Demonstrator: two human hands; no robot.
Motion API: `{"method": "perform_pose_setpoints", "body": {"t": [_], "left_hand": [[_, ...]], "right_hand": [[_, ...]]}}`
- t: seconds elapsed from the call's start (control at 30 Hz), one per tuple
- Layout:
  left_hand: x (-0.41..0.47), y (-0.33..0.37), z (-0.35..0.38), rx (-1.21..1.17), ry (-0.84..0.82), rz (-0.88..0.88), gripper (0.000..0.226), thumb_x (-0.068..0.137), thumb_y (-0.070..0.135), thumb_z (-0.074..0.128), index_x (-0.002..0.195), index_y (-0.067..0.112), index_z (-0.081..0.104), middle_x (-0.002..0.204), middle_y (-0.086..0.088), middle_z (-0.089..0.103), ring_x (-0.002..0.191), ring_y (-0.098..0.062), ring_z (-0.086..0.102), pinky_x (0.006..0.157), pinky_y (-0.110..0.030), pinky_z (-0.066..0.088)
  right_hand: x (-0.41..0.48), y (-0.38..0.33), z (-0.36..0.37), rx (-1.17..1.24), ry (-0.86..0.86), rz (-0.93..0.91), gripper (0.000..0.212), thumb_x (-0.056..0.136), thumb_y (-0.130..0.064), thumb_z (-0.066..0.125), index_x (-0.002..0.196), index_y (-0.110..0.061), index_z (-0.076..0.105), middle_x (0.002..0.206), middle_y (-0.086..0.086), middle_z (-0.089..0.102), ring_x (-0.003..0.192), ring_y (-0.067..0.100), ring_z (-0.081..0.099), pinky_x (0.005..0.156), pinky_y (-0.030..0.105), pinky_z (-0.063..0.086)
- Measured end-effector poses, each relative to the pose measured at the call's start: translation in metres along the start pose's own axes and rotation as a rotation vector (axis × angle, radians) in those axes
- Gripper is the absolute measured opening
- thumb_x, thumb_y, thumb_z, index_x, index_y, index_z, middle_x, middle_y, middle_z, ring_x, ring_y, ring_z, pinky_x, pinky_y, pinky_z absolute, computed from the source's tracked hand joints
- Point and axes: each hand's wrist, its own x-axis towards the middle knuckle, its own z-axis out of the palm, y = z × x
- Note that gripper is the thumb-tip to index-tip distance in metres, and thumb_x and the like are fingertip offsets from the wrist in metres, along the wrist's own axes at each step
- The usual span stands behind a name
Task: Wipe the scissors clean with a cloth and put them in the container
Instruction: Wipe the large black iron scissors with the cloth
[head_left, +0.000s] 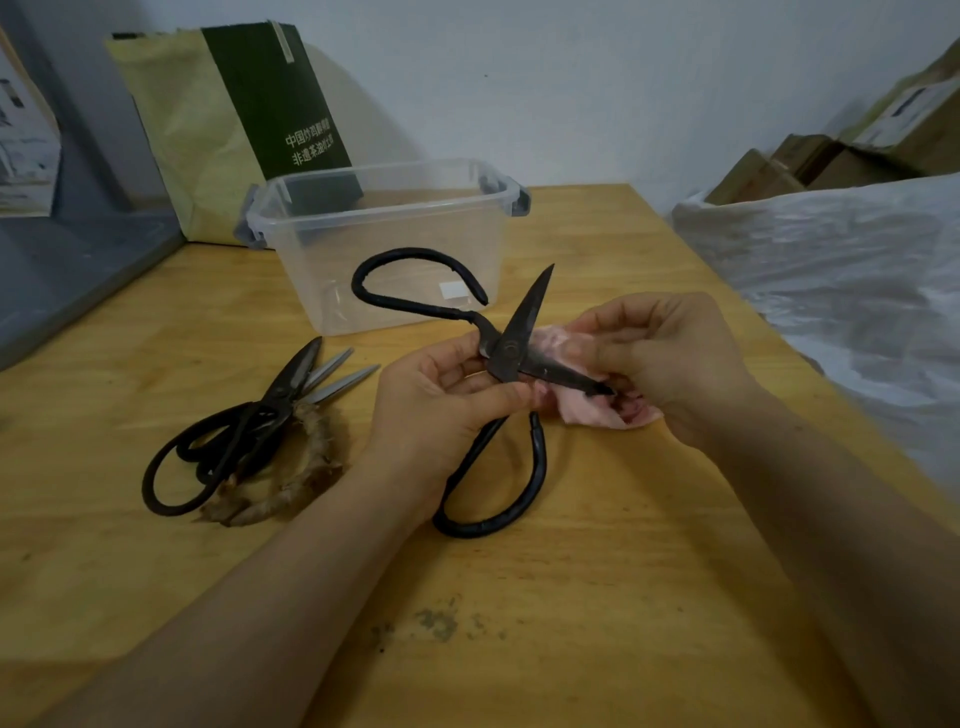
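Fingers of our left hand are curled tight around the large black iron scissors, clamped just below the pivot, thumb laid across the shank. Over on our right hand, the fingers are pinched together on a crumpled pink cloth, folding it around the lower blade. We've got the scissors held up above the wooden desk, blades wide apart: one points up toward the far side, the other lies in the cloth, pointing right. One handle loop arcs up in front of the clear plastic container with grey latches, which stands lidless behind the hands; the other loop hangs down near the desk, and we cannot tell whether it touches. To the left, a pile of other scissors lies on the desk, one with a frayed, fibre-wrapped handle. Behind the container leans a green and yellow paper bag. To the right lies white plastic sheeting, with cardboard boxes beyond.
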Motion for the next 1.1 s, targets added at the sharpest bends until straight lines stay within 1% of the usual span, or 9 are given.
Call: {"method": "perform_pose_setpoints", "body": {"t": [0.07,0.2,0.37,0.47,0.6,0.73,0.83,0.93,1.1], "left_hand": [[0.0,-0.001,-0.002,-0.003,0.026,-0.002,0.039,0.066,-0.014,0.071,0.097,0.008,0.068,0.095,-0.006,0.074,0.086,-0.015,0.071,0.073,-0.023,0.057],[0.0,-0.002,-0.002,0.006,0.027,-0.004,0.038,0.067,-0.014,0.071,0.099,0.006,0.068,0.096,-0.009,0.074,0.087,-0.021,0.072,0.075,-0.026,0.058],[0.0,-0.002,0.0,0.014,0.008,0.002,0.039,0.068,-0.013,0.071,0.104,0.001,0.067,0.099,-0.013,0.073,0.09,-0.027,0.071,0.082,-0.034,0.057],[0.0,-0.003,0.0,0.019,0.025,-0.012,0.04,0.07,-0.015,0.069,0.107,0.001,0.066,0.098,-0.011,0.073,0.089,-0.024,0.071,0.08,-0.032,0.058],[-0.001,-0.002,0.0,0.018,0.013,-0.009,0.04,0.071,-0.016,0.067,0.108,0.0,0.066,0.099,-0.011,0.073,0.088,-0.023,0.071,0.078,-0.031,0.058],[-0.001,-0.002,0.001,-0.001,0.029,-0.008,0.035,0.072,-0.016,0.067,0.104,-0.001,0.067,0.097,-0.013,0.073,0.086,-0.025,0.072,0.076,-0.031,0.059],[-0.001,0.0,0.003,-0.024,0.023,-0.011,0.04,0.064,-0.012,0.072,0.103,-0.005,0.066,0.096,-0.016,0.073,0.087,-0.027,0.071,0.077,-0.032,0.058],[-0.001,0.0,0.003,0.0,0.049,-0.016,0.042,0.061,-0.011,0.073,0.101,-0.001,0.068,0.095,-0.01,0.074,0.083,-0.016,0.072,0.071,-0.021,0.056],[0.002,-0.002,0.002,0.028,0.089,-0.052,0.035,0.069,-0.014,0.07,0.098,0.005,0.069,0.092,-0.006,0.075,0.085,-0.015,0.071,0.071,-0.02,0.056]], "right_hand": [[0.003,0.0,-0.009,0.018,0.08,-0.022,0.014,0.074,-0.003,0.074,0.079,-0.016,0.072,0.074,0.004,0.072,0.06,0.007,0.066,0.054,0.017,0.052],[-0.004,-0.004,-0.008,0.066,-0.249,0.048,0.021,0.073,-0.011,0.071,0.093,-0.006,0.074,0.071,0.012,0.071,0.052,0.028,0.057,0.044,0.027,0.047],[-0.007,-0.004,-0.001,0.034,-0.288,0.028,0.022,0.065,-0.005,0.074,0.086,-0.002,0.073,0.095,0.014,0.073,0.082,0.034,0.07,0.07,0.047,0.055],[-0.011,-0.003,0.008,0.098,-0.305,-0.003,0.015,0.07,0.013,0.07,0.083,0.006,0.07,0.084,0.013,0.073,0.054,0.021,0.065,0.048,0.026,0.05],[-0.011,-0.002,0.019,0.066,-0.229,-0.111,0.015,0.068,0.015,0.071,0.073,0.002,0.069,0.063,-0.006,0.071,0.059,0.007,0.068,0.051,0.015,0.051],[-0.013,-0.003,0.029,0.218,-0.141,-0.038,0.011,0.075,0.013,0.068,0.073,0.003,0.064,0.049,-0.001,0.064,0.04,0.008,0.06,0.037,0.015,0.045],[-0.007,-0.003,0.029,0.15,-0.013,-0.048,0.011,0.078,0.0,0.072,0.073,-0.007,0.064,0.058,-0.002,0.069,0.049,0.009,0.065,0.042,0.023,0.051],[0.001,-0.001,0.011,-0.015,0.132,-0.093,0.008,0.08,-0.014,0.073,0.076,-0.019,0.067,0.073,-0.002,0.071,0.056,0.006,0.065,0.042,0.013,0.044],[0.005,-0.004,-0.014,-0.246,0.097,-0.073,0.008,0.082,-0.021,0.071,0.078,-0.027,0.07,0.085,-0.01,0.069,0.082,0.005,0.065,0.064,0.018,0.051]]}}
